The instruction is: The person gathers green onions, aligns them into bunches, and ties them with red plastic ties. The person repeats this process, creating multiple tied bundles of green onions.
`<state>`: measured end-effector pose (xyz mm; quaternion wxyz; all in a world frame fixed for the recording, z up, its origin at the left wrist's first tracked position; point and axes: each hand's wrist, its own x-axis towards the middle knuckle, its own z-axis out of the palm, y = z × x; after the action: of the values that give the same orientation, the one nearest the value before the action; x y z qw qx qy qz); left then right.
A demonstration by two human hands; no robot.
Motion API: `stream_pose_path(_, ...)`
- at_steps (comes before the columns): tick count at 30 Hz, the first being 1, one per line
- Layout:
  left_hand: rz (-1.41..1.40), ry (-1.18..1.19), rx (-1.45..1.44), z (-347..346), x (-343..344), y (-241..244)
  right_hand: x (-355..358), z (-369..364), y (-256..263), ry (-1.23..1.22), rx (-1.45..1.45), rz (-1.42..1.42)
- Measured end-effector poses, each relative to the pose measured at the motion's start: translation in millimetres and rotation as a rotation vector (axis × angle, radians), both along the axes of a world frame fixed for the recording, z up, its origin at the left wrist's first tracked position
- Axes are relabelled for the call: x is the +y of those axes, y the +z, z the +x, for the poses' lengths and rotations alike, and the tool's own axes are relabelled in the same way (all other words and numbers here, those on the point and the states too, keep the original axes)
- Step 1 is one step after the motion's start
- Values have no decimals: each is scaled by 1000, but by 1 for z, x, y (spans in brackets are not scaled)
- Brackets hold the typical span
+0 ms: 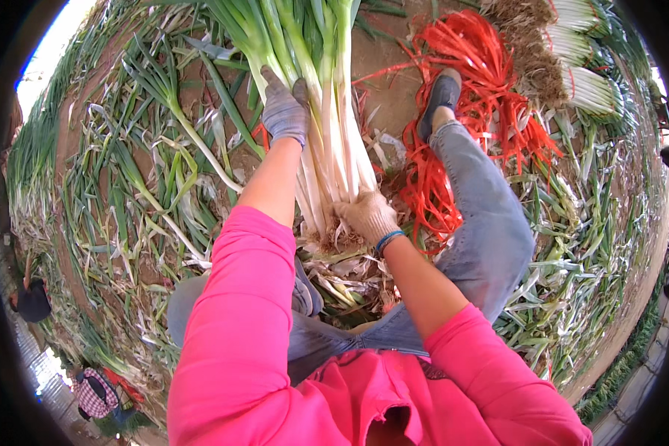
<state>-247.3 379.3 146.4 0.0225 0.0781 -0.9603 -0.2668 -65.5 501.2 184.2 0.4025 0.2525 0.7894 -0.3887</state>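
A loose bunch of long green onions (329, 134) stands before me, green leaves at the top and white stalks running down to brown roots. My left hand (285, 106), in a grey-blue knit glove, lies around the left side of the stalks where white turns to green. Down by the root ends, my right hand (368, 214) in a cream knit glove grips the lower right stalks. Its fingertips are partly hidden among the stalks. No tie shows around this bunch.
Red plastic strapping (474, 72) is heaped beside my right shoe (441, 100). Tied onion bundles (582, 89) lie at the upper right. Single onions (200, 136) and leaf trimmings (568, 290) litter the ground. Two other people (95, 393) are at the far left.
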Motion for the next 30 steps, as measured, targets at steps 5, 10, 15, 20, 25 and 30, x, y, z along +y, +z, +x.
stream_pose_path(5,-18,-9,137,-2,-9,-18,-19,3,10,109,114,116)
stream_pose_path(10,30,-6,102,-6,-6,-6,-19,9,5,122,262,177)
stream_pose_path(15,171,-30,104,-8,-13,-3,-17,18,14,166,244,181)
stream_pose_path(20,420,58,37,-14,-18,4,-14,36,-3,238,157,-57)
stream_pose_path(25,115,65,42,-5,1,12,1,34,-13,135,-63,-192)
stream_pose_path(30,51,186,-27,2,18,15,-4,43,-22,75,50,-93)
